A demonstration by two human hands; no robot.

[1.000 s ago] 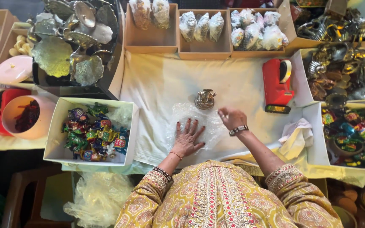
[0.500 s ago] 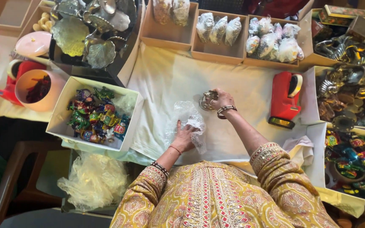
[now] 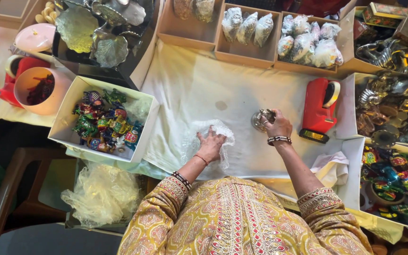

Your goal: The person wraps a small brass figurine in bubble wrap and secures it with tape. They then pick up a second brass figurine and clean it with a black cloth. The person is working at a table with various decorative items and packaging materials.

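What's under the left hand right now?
The left hand presses flat on a crinkled clear plastic sheet, which lies on the white cloth. The palm covers the sheet's middle, so anything beneath it there cannot be seen.

Bare white cloth [image 3: 199, 89] lies open mid-table, hemmed by cardboard boxes [image 3: 246, 52], trinket box [image 3: 72, 118] and red dispenser [image 3: 319, 111].

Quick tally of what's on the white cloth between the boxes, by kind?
Clear wrap sheet, under the left hand: 1
Small metal piece, in the right hand: 1
Red tape dispenser: 1
Total: 3
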